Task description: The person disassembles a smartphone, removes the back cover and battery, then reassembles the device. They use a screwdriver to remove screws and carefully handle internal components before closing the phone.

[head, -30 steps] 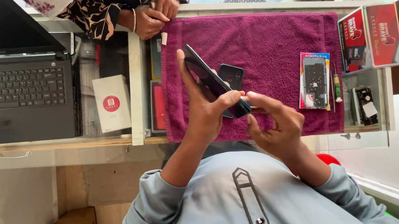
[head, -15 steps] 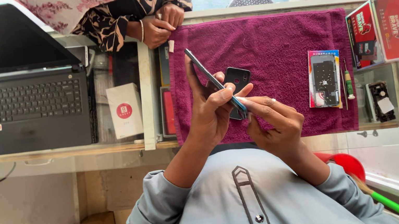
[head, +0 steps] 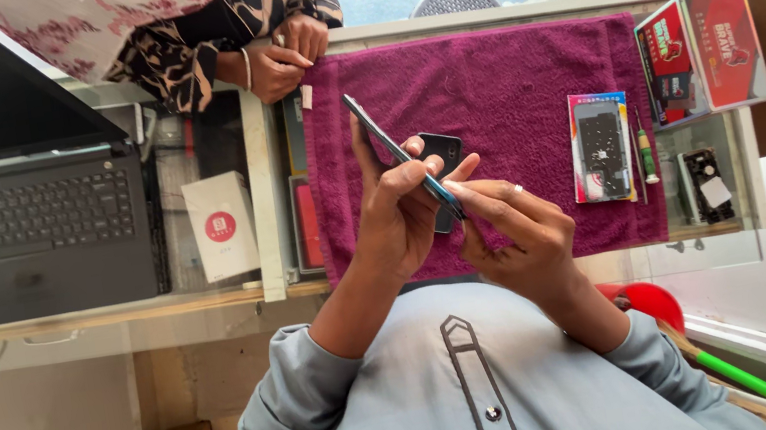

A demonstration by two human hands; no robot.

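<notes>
Seemingly upside down, the head view looks over the person's chest toward a counter, and the purple towel [head: 505,85] spread on it serves as the landmark. Just above the near part of the towel, the left hand [head: 399,218] grips a slim dark phone [head: 395,158] edge-on, thumb on one side and fingers wrapped behind, so it stands tilted off the cloth. The right hand [head: 518,235] is pinched narrow at the phone's lower end, fingertips pressed to its corner; whether it holds a small tool there cannot be told. A second dark phone-like piece [head: 441,161] lies on the towel right behind the hands.

By the look of it, the phone is light, stiff and thin, with smooth faces that could slip and a glass front likely to crack if flexed, so the long edges seem the safer place to hold.

Toward the towel's right side lies a flat packet with a dark part [head: 602,147], and beside that a small screwdriver [head: 646,155]. Past the right edge stand red boxes [head: 703,51]. Left of the towel sit a white box [head: 223,226] and an open laptop [head: 38,241]. Beyond the towel's far left corner, another person's hands [head: 283,53] rest on the counter edge.
</notes>
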